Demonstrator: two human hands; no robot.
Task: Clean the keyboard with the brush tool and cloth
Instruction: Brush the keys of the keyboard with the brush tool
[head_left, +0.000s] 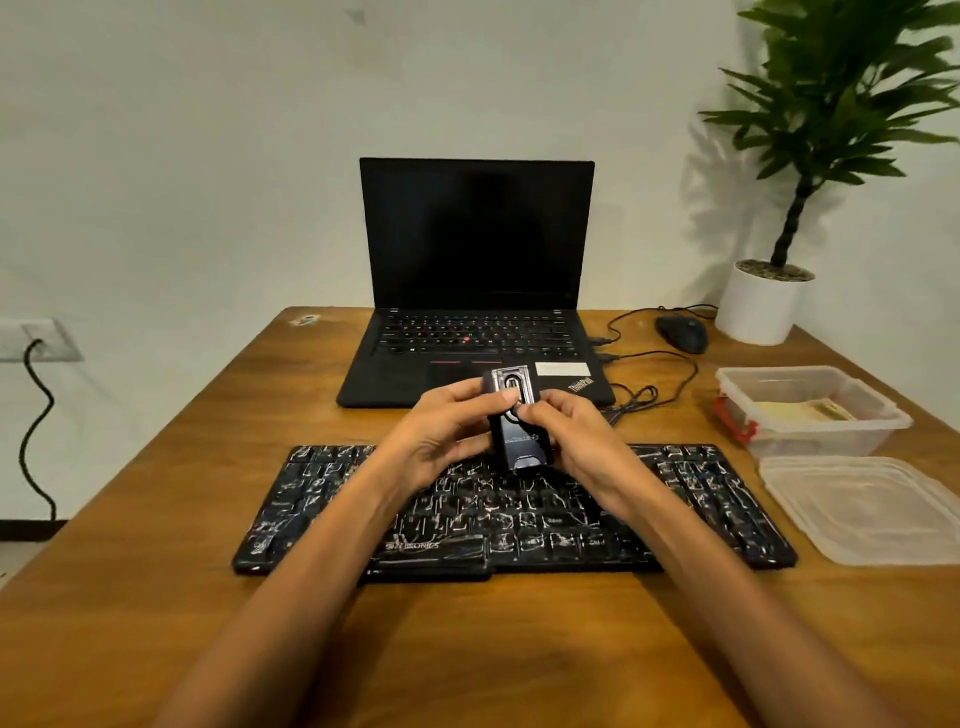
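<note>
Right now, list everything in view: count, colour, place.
keyboard: 1, black, white-streaked, front centre
brush tool: 1, black, above keyboard
ThinkPad laptop: 1, black, behind keyboard
mouse: 1, black, right of laptop
cables: several, black, right of laptop
potted plant: 1, green, white pot, back right
plastic container: 1, clear, right side
cloth: 1, yellowish, in container
lid: 1, clear, before container
table: 1, brown wood
left hand: 1, grips brush tool
right hand: 1, grips brush tool
</note>
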